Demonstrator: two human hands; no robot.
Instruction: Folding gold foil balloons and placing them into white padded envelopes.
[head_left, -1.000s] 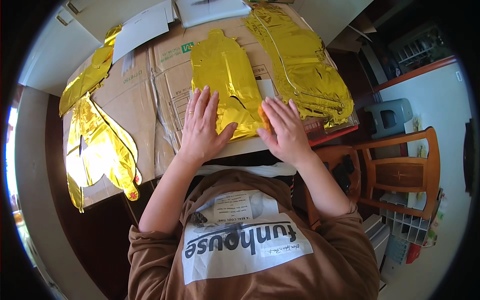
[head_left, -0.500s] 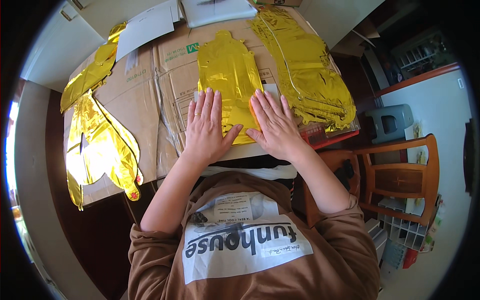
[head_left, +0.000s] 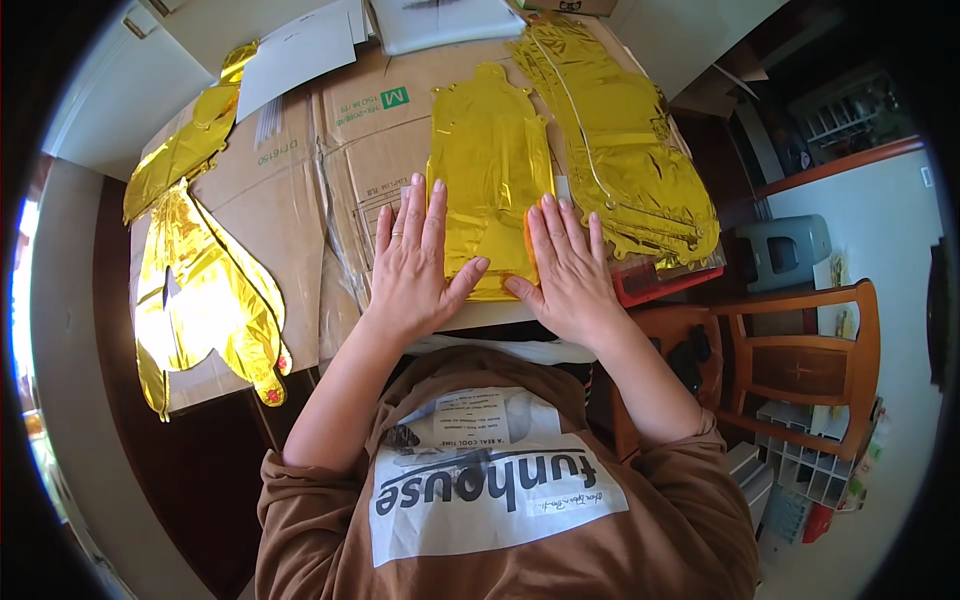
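A flat gold foil balloon (head_left: 490, 150), uninflated, lies lengthwise in front of me on the cardboard. My left hand (head_left: 412, 265) is spread flat at its lower left edge, thumb over the foil and fingers mostly on the board beside it. My right hand (head_left: 570, 265) rests at the lower right edge with fingers stretched out. Under that palm and thumb shows part of an orange pad or cloth (head_left: 531, 245); most of it is hidden, so its kind is unclear. A pale sheet edge (head_left: 480, 316) shows below the balloon.
More flat gold foil balloons (head_left: 630, 140) are piled on the right. Another shiny foil piece (head_left: 210, 300) hangs over the left edge of the cardboard (head_left: 290, 200). White papers (head_left: 300, 60) and a clear plastic bag (head_left: 440, 25) lie at the back. A wooden chair (head_left: 800, 365) stands at right.
The middle balloon has slid to the right across the cardboard. My right hand and the orange piece have shifted right with it, while my left hand has stayed nearly in place.
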